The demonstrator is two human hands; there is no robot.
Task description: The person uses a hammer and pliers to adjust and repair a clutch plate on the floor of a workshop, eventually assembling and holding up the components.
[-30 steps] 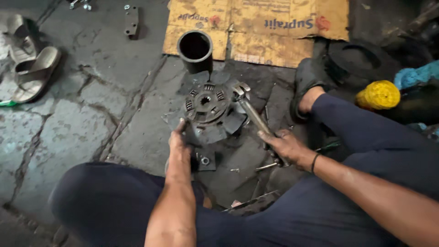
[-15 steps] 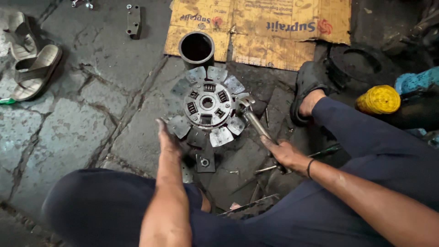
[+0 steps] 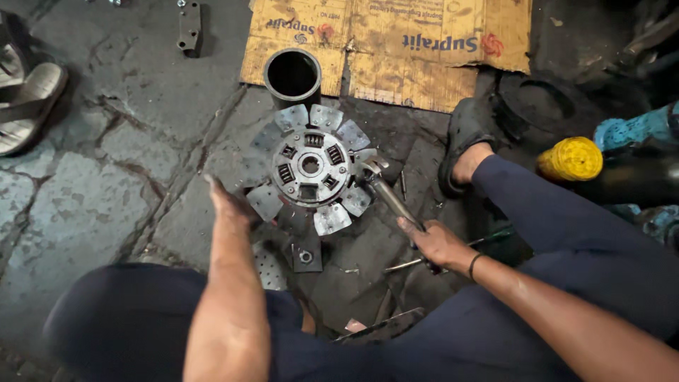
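Observation:
A round metal clutch disc (image 3: 310, 167) with several flat paddle-shaped pads and springs around its hub lies on the stone floor between my legs. My left hand (image 3: 228, 199) rests at its lower left edge, fingers against a pad. My right hand (image 3: 433, 242) grips the handle of a metal hammer (image 3: 385, 192), whose head sits at the disc's right edge. A small dark metal block with a hole (image 3: 305, 253) lies just below the disc.
A dark metal cylinder (image 3: 292, 74) stands upright behind the disc, on the edge of a flattened cardboard sheet (image 3: 417, 49). A sandal (image 3: 28, 106) lies far left. A yellow ball-like object (image 3: 570, 159) sits right, near my foot (image 3: 468, 152). Thin metal rods (image 3: 407, 264) lie beside my right hand.
The disc, earlier tilted up under my left hand, now lies flat. My left hand slid to its left edge. The hammer head stays at the disc's right side.

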